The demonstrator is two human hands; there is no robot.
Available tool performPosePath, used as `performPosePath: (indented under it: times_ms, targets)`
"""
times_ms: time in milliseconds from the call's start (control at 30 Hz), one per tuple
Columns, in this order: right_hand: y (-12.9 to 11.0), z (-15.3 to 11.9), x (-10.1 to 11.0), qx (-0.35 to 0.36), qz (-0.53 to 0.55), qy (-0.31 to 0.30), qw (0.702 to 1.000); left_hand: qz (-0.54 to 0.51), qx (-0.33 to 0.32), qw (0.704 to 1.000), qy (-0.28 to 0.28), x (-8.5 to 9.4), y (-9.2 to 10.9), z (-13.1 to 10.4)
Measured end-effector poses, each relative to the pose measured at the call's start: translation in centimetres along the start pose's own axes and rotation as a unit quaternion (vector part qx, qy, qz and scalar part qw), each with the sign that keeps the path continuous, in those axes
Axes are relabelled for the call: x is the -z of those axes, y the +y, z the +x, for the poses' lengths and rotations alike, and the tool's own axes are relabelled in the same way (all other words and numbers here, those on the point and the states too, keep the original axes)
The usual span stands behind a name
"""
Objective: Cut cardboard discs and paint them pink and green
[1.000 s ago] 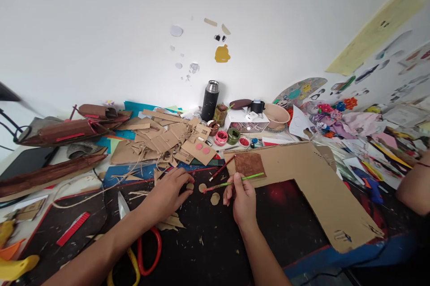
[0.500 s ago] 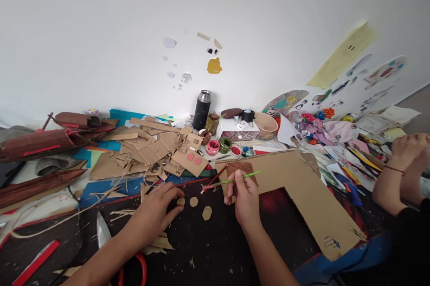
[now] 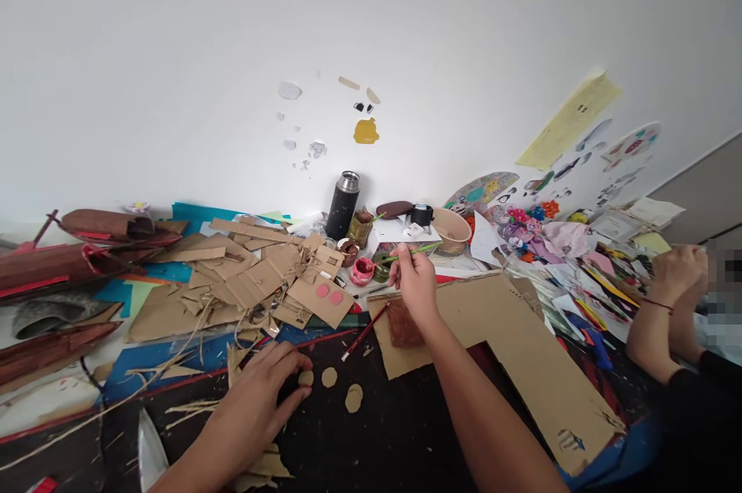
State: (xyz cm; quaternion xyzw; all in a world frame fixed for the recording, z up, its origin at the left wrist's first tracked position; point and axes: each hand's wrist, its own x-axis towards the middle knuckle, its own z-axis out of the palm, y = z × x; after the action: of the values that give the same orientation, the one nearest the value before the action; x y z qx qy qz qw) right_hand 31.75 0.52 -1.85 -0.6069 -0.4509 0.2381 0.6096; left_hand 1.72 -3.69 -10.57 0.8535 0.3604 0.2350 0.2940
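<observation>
In my right hand (image 3: 414,277) is a thin green paintbrush (image 3: 426,248), its tip at the mouth of a small jar of red paint (image 3: 362,270). My left hand (image 3: 270,385) lies on the dark tabletop with thumb and index finger apart. Between those fingertips, close to the index finger, lies a small round cardboard disc (image 3: 306,379); whether they touch it I cannot tell. Beside it are another disc (image 3: 329,377) and an overlapping pair of discs (image 3: 353,399). A second brush with a dark red handle (image 3: 365,332) rests by a brown-painted cardboard piece (image 3: 404,324).
Cardboard scraps (image 3: 255,265) pile up at the back left, with a card bearing two pink discs (image 3: 321,303). A black flask (image 3: 343,205) stands by the wall. Scissors (image 3: 151,450) lie near my left forearm. A large cardboard sheet (image 3: 510,338) spreads rightward. Another person's hands (image 3: 666,292) are far right.
My right hand has moved up and away from me, taking the green brush from above the tabletop to the red paint jar. My left hand stays by the discs. The view has tilted upward slightly.
</observation>
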Motion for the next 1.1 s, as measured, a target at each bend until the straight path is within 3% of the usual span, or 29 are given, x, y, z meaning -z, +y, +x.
performPosePath:
  times_ms: [300,633,833,1100]
  targets:
    - [-0.9,1.8,-0.1,-0.001,-0.028,-0.025,0.999,0.005,-0.009,1.000,0.011,-0.1,0.0,-0.1]
    - [0.1,3.1,-0.9,0.042,-0.222,-0.127,0.966,0.014,-0.032,0.999,0.020,-0.4,-0.3,0.0]
    - [1.2,3.3,-1.2,-0.005,-0.213,-0.185,0.959,0.014,-0.034,0.999,0.028,-0.6,-0.4,-0.1]
    - [0.1,4.0,0.1,-0.041,-0.294,-0.262,0.918,0.019,-0.040,0.998,0.041,-0.5,-0.5,-0.1]
